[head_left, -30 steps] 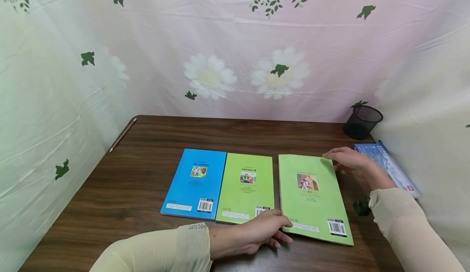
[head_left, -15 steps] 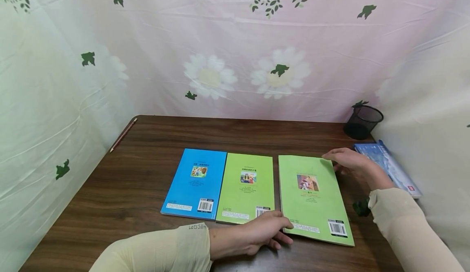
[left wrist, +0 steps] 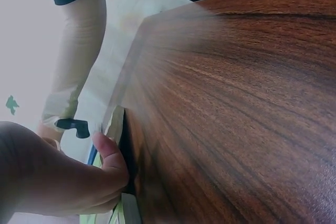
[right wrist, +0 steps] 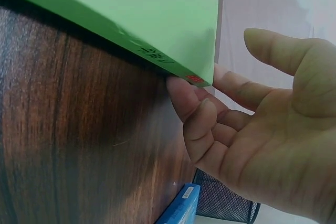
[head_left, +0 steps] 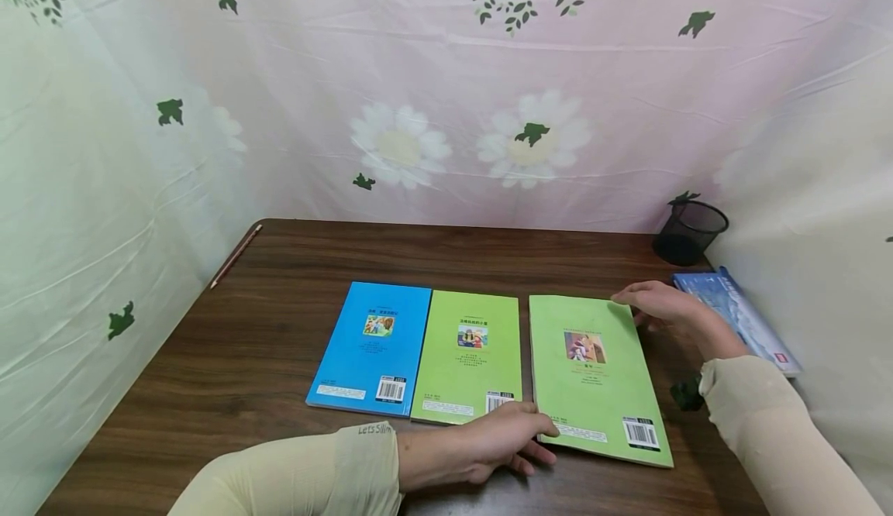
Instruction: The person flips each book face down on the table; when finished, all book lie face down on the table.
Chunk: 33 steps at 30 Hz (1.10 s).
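Observation:
Three books lie back cover up in a row: a blue book [head_left: 373, 345], a green book [head_left: 469, 349] and a larger, lighter green book [head_left: 593, 376] on the right. My left hand [head_left: 491, 440] touches the larger book's near left corner with the thumb, its other fingers lying loosely below the edge. At that book's far right corner is my right hand [head_left: 656, 301]. The right wrist view shows the fingertips [right wrist: 184, 95] against the spine and end of the corner, with the thumb [right wrist: 275, 50] apart from the cover. Part of the middle book's barcode is hidden behind my left hand.
A black mesh pen holder [head_left: 689, 231] stands at the table's far right corner. Another blue book [head_left: 739, 318] lies by the right edge, partly behind my right arm. A pencil [head_left: 236, 256] lies along the left edge. Printed cloth [head_left: 446, 74] hangs around the wooden table [head_left: 209, 392].

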Tool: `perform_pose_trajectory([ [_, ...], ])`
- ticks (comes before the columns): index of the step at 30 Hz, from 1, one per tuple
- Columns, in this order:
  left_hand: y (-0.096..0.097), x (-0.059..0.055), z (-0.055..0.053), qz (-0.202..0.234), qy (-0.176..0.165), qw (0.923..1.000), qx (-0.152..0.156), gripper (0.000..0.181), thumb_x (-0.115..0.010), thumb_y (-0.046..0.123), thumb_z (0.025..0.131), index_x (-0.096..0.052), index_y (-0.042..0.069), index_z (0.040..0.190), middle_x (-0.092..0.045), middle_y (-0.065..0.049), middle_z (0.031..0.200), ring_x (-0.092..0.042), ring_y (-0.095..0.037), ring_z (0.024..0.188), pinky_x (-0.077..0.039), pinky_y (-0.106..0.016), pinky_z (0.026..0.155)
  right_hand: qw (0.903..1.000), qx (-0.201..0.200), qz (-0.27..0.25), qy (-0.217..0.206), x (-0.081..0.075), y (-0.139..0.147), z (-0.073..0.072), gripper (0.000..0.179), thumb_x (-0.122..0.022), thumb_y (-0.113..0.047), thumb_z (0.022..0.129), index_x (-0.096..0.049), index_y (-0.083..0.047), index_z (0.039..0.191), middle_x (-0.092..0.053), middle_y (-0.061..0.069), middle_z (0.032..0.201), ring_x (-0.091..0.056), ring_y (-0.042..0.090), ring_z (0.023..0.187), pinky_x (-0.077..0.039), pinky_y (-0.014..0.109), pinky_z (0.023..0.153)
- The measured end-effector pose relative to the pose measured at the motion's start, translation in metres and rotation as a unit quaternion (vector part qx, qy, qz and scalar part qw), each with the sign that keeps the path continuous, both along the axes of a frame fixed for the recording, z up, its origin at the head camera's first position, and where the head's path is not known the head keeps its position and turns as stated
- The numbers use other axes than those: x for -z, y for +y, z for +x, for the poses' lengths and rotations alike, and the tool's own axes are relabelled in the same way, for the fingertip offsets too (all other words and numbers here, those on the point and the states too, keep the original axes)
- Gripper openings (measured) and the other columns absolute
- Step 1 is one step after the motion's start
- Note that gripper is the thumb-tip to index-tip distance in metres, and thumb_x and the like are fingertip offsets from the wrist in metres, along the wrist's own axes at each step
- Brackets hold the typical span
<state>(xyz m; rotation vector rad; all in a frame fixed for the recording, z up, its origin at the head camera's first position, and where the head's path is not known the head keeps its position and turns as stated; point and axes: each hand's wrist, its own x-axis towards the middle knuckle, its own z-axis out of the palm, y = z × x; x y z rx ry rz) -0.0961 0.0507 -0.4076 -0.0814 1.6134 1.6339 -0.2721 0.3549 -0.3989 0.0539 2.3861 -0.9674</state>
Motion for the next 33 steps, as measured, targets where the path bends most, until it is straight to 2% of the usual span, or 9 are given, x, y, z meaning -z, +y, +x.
perform_pose_trajectory([
  [8, 0.0, -0.002, 0.002, -0.004, 0.007, 1.0, 0.003, 0.034, -0.062, 0.017, 0.093, -0.056, 0.003, 0.123, -0.059, -0.007, 0.123, -0.066, -0.016, 0.084, -0.045, -0.017, 0.051, 0.9996, -0.007, 0.026, 0.002, 0.001, -0.001, -0.001, 0.055, -0.049, -0.036, 0.104, -0.05, 0.008, 0.137, -0.059, 0.017, 0.114, -0.058, 0.022, 0.084, -0.045, 0.032, 0.062],
  [15, -0.001, -0.006, 0.002, -0.012, 0.007, 0.9998, 0.015, 0.017, -0.062, 0.017, 0.093, -0.055, 0.007, 0.105, -0.058, -0.008, 0.121, -0.066, -0.019, 0.089, -0.045, -0.019, 0.053, 0.9992, -0.014, 0.037, 0.007, 0.002, -0.002, -0.003, 0.049, -0.05, -0.033, 0.103, -0.055, 0.006, 0.133, -0.056, 0.007, 0.089, -0.051, 0.019, 0.07, -0.041, 0.03, 0.058],
  [17, -0.001, -0.006, 0.003, -0.013, 0.009, 0.9998, 0.015, 0.016, -0.062, 0.017, 0.093, -0.054, 0.007, 0.102, -0.058, -0.008, 0.12, -0.066, -0.019, 0.091, -0.045, -0.019, 0.053, 0.9991, -0.016, 0.039, 0.011, 0.003, -0.002, -0.004, 0.047, -0.05, -0.032, 0.103, -0.056, 0.005, 0.131, -0.054, 0.007, 0.088, -0.05, 0.019, 0.07, -0.04, 0.03, 0.057],
  [24, -0.002, -0.01, 0.004, -0.007, 0.006, 0.9998, 0.015, 0.025, -0.061, 0.017, 0.092, -0.058, 0.008, 0.116, -0.058, -0.007, 0.122, -0.064, -0.019, 0.094, -0.046, -0.02, 0.054, 0.9986, -0.015, 0.046, 0.02, 0.005, -0.004, -0.003, 0.043, -0.053, -0.032, 0.102, -0.059, 0.004, 0.126, -0.055, 0.008, 0.089, -0.05, 0.02, 0.071, -0.04, 0.03, 0.057],
  [28, -0.003, -0.012, 0.004, -0.01, -0.001, 0.9998, 0.019, 0.024, -0.061, 0.018, 0.092, -0.057, 0.008, 0.114, -0.057, -0.008, 0.124, -0.063, -0.02, 0.097, -0.048, -0.021, 0.055, 0.9986, -0.017, 0.046, 0.022, 0.005, -0.005, -0.003, 0.043, -0.053, -0.032, 0.102, -0.059, 0.004, 0.126, -0.053, 0.007, 0.086, -0.048, 0.02, 0.067, -0.039, 0.03, 0.056],
  [33, -0.005, -0.013, 0.003, -0.009, -0.003, 0.9998, 0.02, 0.029, -0.061, 0.018, 0.092, -0.059, 0.009, 0.119, -0.058, -0.009, 0.125, -0.061, -0.022, 0.102, -0.052, -0.024, 0.057, 0.9988, -0.016, 0.04, 0.024, 0.005, -0.006, 0.0, 0.042, -0.052, -0.031, 0.103, -0.059, 0.003, 0.127, -0.055, 0.007, 0.091, -0.05, 0.021, 0.073, -0.04, 0.032, 0.059],
])
